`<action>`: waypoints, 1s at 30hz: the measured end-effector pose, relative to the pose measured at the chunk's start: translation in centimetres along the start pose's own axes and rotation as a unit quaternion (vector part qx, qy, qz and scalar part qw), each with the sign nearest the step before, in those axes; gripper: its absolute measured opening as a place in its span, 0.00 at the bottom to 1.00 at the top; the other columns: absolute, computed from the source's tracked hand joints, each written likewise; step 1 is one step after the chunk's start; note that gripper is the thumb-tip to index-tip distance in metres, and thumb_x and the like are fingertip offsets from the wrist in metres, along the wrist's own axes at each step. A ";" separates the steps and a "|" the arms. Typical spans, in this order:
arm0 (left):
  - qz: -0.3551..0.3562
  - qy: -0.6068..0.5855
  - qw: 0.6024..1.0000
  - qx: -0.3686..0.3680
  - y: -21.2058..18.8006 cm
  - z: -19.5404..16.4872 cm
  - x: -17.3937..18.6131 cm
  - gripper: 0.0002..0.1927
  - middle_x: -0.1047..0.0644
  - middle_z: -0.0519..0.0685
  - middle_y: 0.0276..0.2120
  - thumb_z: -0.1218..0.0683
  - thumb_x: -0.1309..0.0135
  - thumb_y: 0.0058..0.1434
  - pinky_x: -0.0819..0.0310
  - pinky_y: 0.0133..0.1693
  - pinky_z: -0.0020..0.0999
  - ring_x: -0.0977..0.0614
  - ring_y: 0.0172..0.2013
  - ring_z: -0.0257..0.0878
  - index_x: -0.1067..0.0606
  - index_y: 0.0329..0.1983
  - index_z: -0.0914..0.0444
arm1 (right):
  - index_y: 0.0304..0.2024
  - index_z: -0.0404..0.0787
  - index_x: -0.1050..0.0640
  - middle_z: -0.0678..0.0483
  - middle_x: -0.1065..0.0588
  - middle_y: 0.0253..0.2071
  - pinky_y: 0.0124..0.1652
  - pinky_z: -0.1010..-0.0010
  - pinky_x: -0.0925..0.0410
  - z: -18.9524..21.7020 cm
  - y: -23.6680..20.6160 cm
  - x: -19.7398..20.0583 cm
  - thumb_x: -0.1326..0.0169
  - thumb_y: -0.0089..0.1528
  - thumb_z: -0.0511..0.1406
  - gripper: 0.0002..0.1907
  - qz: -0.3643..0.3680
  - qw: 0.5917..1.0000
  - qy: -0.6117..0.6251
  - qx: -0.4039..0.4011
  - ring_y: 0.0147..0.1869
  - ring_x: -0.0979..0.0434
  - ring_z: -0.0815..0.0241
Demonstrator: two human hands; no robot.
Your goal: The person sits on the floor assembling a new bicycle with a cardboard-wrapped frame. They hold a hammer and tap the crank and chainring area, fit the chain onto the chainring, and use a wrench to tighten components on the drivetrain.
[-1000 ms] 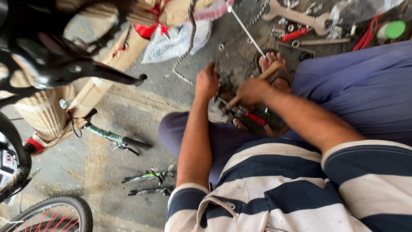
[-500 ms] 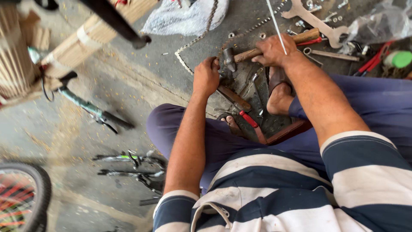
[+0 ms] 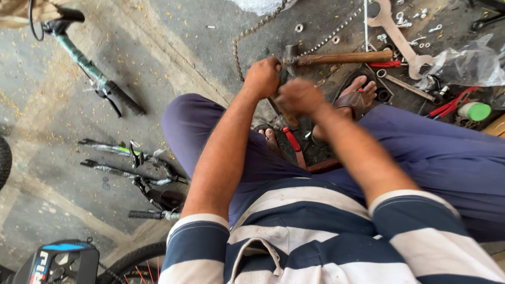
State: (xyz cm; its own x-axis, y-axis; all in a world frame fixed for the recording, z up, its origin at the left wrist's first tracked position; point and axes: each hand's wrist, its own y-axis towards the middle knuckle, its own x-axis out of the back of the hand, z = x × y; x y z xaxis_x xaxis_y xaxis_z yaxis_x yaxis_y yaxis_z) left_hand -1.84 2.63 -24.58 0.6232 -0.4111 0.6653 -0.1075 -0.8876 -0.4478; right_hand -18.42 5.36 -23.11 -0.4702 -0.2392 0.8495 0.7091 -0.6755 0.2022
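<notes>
My left hand [image 3: 263,76] is a closed fist held over the floor, just left of the metal head of a hammer [image 3: 342,58]; what it grips is hidden. The wooden-handled hammer lies flat on the concrete with no hand on it. My right hand [image 3: 300,97] is blurred, fingers curled, close beside the left hand and above a wooden-handled tool [image 3: 286,113] and red-handled pliers [image 3: 293,141] between my feet. A bicycle chain [image 3: 239,44] runs along the floor toward my left hand.
A large flat wrench [image 3: 400,37], loose nuts and washers [image 3: 415,18], a clear plastic bag [image 3: 468,63], a green cap [image 3: 476,111] and red-handled cutters [image 3: 447,105] lie at the right. A green handlebar [image 3: 89,68], brake parts [image 3: 131,158] and a wheel [image 3: 139,260] lie left.
My right hand has let go of the hammer handle and pulled back toward me beside the left hand. The hammer now lies on the floor. The view has shifted left and down.
</notes>
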 end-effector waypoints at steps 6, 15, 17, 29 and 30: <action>0.039 0.012 0.999 -0.010 0.7 0.5 -1.0 0.12 0.19 0.62 0.41 0.53 0.51 0.64 0.27 0.49 0.53 0.20 0.47 0.61 0.21 0.43 0.61 | 0.38 0.41 0.22 0.43 0.24 0.42 0.46 0.45 0.28 4.3 2.2 -3.0 0.47 0.71 0.39 0.10 0.165 0.941 0.015 -0.296 0.45 0.20 0.40; 0.042 -0.063 0.997 -0.001 3.2 1.4 -1.2 0.15 0.21 0.60 0.50 0.50 0.52 0.66 0.29 0.55 0.47 0.22 0.54 0.57 0.20 0.48 0.60 | 0.46 0.38 0.23 0.38 0.22 0.46 0.50 0.50 0.29 1.5 -0.8 3.6 0.33 0.52 0.43 0.24 0.317 0.822 0.058 -0.470 0.51 0.21 0.38; 0.056 -0.080 0.995 0.009 3.5 0.9 -1.6 0.15 0.21 0.60 0.51 0.49 0.51 0.66 0.29 0.55 0.45 0.22 0.54 0.56 0.20 0.49 0.60 | 0.45 0.38 0.20 0.39 0.21 0.44 0.49 0.51 0.29 1.0 -1.5 4.2 0.32 0.54 0.43 0.22 0.201 0.848 0.081 -0.485 0.50 0.20 0.39; 0.150 -0.169 0.974 0.031 2.3 0.4 -1.0 0.15 0.17 0.56 0.46 0.49 0.48 0.63 0.25 0.52 0.40 0.17 0.49 0.48 0.18 0.45 0.61 | 0.57 0.37 0.25 0.42 0.20 0.45 0.48 0.57 0.29 -2.9 3.5 5.6 0.34 0.49 0.34 0.33 -0.035 0.861 0.237 -0.448 0.47 0.20 0.43; 0.135 -0.199 0.969 0.054 2.4 0.5 -0.9 0.16 0.17 0.56 0.47 0.49 0.47 0.62 0.25 0.52 0.40 0.17 0.49 0.48 0.18 0.46 0.62 | 0.58 0.36 0.26 0.41 0.21 0.45 0.48 0.56 0.29 -2.9 3.6 5.7 0.32 0.49 0.34 0.34 -0.028 0.880 0.220 -0.421 0.49 0.21 0.42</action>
State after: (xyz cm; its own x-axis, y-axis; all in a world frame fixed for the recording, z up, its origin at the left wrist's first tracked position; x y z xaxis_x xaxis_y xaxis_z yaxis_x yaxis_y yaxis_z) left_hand -2.30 1.00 -26.55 0.8348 -0.4945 0.2420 -0.2404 -0.7228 -0.6479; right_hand -20.02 -0.42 -18.97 -0.7811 -0.3107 0.5417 0.1248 -0.9276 -0.3520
